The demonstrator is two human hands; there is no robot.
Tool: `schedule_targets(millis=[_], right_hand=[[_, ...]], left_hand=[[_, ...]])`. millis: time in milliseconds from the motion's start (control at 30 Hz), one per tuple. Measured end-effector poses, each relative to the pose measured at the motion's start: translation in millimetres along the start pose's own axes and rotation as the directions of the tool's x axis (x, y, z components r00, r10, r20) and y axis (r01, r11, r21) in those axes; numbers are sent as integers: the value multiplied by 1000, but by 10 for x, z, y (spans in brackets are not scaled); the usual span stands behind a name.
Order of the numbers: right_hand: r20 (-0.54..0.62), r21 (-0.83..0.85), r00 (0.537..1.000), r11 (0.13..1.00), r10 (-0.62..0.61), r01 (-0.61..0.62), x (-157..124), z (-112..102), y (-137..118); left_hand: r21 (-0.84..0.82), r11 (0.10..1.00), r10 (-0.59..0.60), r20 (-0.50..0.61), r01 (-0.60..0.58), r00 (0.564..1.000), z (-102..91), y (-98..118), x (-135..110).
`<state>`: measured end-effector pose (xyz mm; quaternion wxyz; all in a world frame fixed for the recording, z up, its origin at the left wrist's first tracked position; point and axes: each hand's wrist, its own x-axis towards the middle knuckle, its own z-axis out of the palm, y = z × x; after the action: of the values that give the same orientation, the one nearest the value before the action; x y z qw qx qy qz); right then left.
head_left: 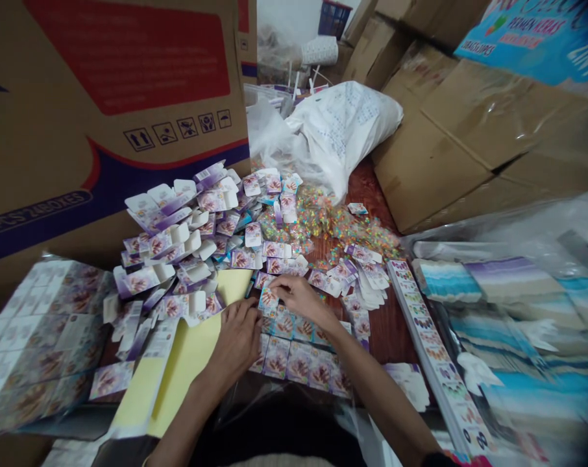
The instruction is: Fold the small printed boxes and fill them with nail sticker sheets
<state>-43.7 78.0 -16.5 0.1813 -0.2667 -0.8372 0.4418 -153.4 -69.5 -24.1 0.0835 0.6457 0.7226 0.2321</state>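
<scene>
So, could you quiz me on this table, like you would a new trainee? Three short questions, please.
1. Multiple choice: which is closest to the yellow sheet? A) the left hand B) the right hand
2. True or false: the white plastic sack lies beyond the heap of small colourful pieces, further from the person.
3. Fill in the blank: the pile of white printed card boxes lies to the ____ of that heap, as the camera sees it.

Key: 1 A; 2 true; 3 left.
</scene>
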Motion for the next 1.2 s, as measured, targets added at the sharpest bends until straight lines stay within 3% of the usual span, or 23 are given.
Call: schedule_targets(millis=[433, 700, 867, 933, 1200], right_hand=[[229, -132, 959, 971, -165, 198, -100, 37, -46], [29, -282, 997, 956, -77, 82, -152, -385, 215], [266, -422, 937, 846, -227, 325, 15, -294, 244], [309, -463, 919, 805, -246, 371, 104, -253, 273], [113, -631, 984, 754, -139, 179, 243, -532, 630]], left_hand=[[-170, 984, -64, -25, 59, 998, -28, -40, -24], [-184, 980, -74, -10, 71, 997, -28, -105, 30], [-117, 993, -26, -35, 22, 999, 71, -94, 125], [-108, 993, -43, -30, 39, 999, 104, -87, 118], [-195, 961, -195, 23, 195, 981, 41, -33, -21]])
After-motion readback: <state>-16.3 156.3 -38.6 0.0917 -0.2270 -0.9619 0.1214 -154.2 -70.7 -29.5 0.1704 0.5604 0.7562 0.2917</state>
